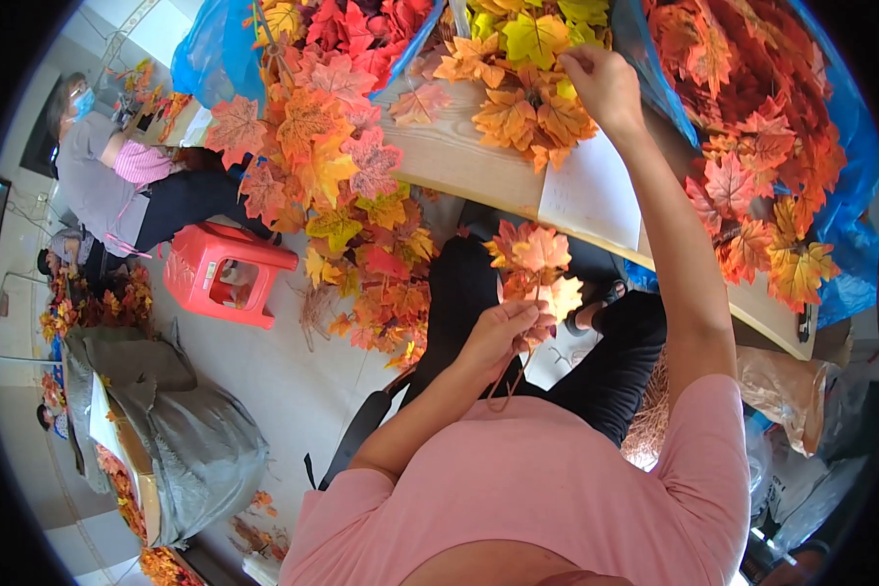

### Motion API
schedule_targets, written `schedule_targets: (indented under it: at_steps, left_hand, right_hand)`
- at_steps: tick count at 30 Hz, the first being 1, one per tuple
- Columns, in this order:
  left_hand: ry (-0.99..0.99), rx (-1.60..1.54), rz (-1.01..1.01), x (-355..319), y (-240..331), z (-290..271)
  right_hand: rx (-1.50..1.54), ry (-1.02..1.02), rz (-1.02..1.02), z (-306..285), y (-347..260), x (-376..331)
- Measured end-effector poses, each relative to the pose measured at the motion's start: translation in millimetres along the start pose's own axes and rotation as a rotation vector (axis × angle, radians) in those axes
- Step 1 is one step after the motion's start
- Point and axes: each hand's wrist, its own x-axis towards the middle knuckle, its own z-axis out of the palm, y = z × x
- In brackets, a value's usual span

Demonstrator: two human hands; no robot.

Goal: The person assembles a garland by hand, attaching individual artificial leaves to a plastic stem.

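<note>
My left hand (503, 332) is closed around the stems of a small bunch of orange artificial maple leaves (535, 264), held over my lap. My right hand (604, 86) reaches up to the wooden table (459, 156) and pinches a leaf in the loose pile of orange and yellow-green leaves (518, 98) there. A white sheet of paper (591, 190) lies on the table edge beside my right forearm.
Heaps of red and orange leaves (332, 127) spill from the table's left end; more (762, 146) lie on blue plastic at right. A red plastic stool (225, 273) stands on the floor. Another person (117, 176) sits at far left. A grey sack (181, 430) lies lower left.
</note>
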Motion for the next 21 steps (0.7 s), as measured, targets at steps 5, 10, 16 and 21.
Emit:
schedule_targets:
  at_steps: [5, 10, 16, 21]
  left_hand:
    - [0.024, -0.005, -0.06, -5.0, -5.0, 0.0]
    - [0.05, -0.028, -0.069, -13.8, -6.6, -6.1]
    - [-0.018, -0.109, 0.046, 2.2, -9.4, -23.5]
    - [0.037, -0.093, 0.056, 12.6, 8.8, -1.8]
  right_hand:
    - [-0.129, 0.26, 0.058, 42.5, -5.1, 57.1]
    - [-0.011, 0.279, 0.112, 42.1, -16.2, 65.4]
    - [0.036, 0.326, -0.08, -24.5, -53.4, 22.3]
    - [-0.115, -0.083, -0.109, -107.1, -45.2, -113.1]
